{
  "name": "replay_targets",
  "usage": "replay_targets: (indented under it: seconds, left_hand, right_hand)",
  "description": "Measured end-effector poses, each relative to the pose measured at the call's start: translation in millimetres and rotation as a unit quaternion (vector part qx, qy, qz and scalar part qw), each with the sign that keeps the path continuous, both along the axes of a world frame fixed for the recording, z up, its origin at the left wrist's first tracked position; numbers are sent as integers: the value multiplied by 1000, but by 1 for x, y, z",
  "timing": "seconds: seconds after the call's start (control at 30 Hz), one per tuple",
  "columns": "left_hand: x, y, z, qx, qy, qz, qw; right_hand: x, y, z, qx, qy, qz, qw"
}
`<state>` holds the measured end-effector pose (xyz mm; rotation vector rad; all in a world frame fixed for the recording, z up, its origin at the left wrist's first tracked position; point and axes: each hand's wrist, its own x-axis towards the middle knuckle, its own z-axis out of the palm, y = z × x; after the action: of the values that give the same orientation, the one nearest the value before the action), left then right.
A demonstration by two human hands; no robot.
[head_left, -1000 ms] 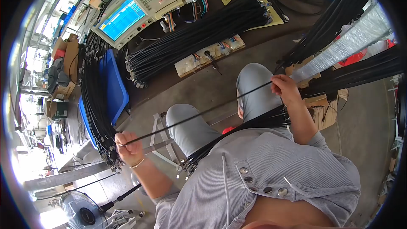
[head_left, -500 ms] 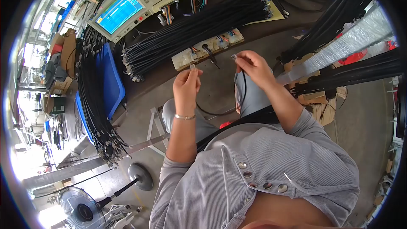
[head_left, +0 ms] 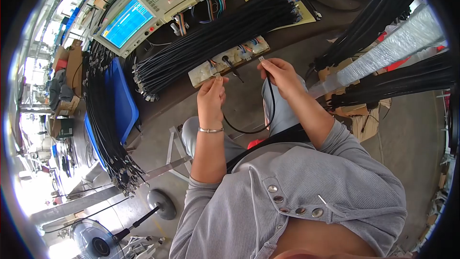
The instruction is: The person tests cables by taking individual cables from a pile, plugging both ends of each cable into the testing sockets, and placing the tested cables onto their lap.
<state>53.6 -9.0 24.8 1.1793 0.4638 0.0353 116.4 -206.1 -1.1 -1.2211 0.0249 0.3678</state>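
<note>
Loosely, cable (head_left: 247, 133) droops between both grips (head_left: 210, 98) (head_left: 281, 76).

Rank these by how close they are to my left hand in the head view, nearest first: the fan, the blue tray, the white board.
From the left hand:
1. White board, right by the fingertips, at the bench's near edge.
2. Blue tray, off to the left.
3. Fan, farthest, low on the left.

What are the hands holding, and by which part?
One black cable, pinched by its plug ends, one in the left hand and one in the right hand.
</note>
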Motion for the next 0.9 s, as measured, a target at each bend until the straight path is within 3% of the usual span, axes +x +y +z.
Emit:
replay_targets:
  seconds: [0.27,0.33,0.53,0.73,0.8,0.83,0.9]
  left_hand:
    - [4,-11,7,-20,36,104,994]
    - [10,-2,6,-89,99,73,988]
    - [-7,2,16,-48,122,-31,991]
    - [-29,14,3,-64,61,-54,995]
    - [-36,20,5,-58,40,-49,996]
    - [-41,22,6,-64,28,-50,996]
    - [-49,23,7,-71,21,-51,996]
  right_hand:
    - [6,3,7,16,14,-46,999]
    - [5,4,7,14,16,-57,998]
    - [12,13,15,23,3,-95,995]
    - [8,-7,16,-58,50,17,997]
    - [-3,-9,-4,-207,-164,-119,957]
    - [-9,-12,-7,-204,-167,-115,958]
    - [-32,-21,21,10,-138,-123,983]
